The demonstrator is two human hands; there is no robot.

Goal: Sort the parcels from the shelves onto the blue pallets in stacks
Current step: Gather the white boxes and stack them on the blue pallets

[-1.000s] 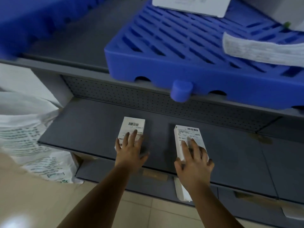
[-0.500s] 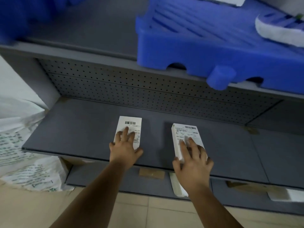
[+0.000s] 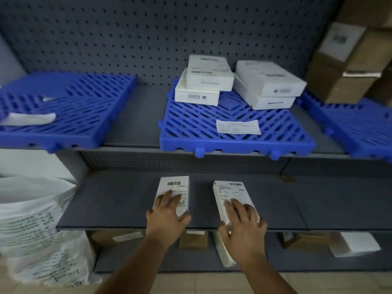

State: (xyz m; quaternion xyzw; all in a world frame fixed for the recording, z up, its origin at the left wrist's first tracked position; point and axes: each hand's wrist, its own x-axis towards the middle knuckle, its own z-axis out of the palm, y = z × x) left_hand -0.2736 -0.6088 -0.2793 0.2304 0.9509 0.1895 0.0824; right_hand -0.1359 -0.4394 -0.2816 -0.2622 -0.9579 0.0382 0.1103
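Two white parcels are lying side by side, apart, near the front of the grey shelf (image 3: 118, 200): the left parcel (image 3: 176, 190) and the right parcel (image 3: 230, 194), both label up. The left hand (image 3: 166, 217) is resting on the left parcel, fingers spread flat on top and thumb at its right edge. The right hand (image 3: 244, 224) is lying on the right parcel, fingers spread, thumb hooking its near left edge. Farther up, the middle pallet (image 3: 212, 136) is carrying two stacks of white boxes (image 3: 237, 81) and a paper slip (image 3: 238, 127). A left pallet (image 3: 70, 115) is sitting beside it, and a printed white sack (image 3: 36, 225) is standing at the left.
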